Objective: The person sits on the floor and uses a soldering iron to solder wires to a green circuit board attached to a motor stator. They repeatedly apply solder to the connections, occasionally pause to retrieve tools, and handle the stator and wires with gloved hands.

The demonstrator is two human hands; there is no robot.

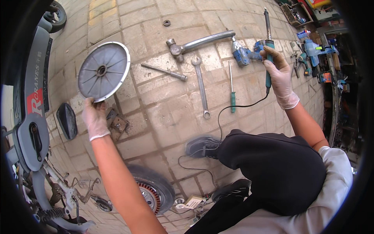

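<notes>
Left hand (96, 119) pinches a round ribbed disc (112, 68); right hand (281, 80) grips a slender soldering iron (268, 79).

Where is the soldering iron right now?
At the upper right of the head view, the soldering iron is held tip up in the right hand, appearing just right of the blue power tool on the paving.

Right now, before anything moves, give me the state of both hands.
Left hand: closed on the lower rim of the round grey disc.
Right hand: closed around the corded, teal-handled soldering iron.
</notes>
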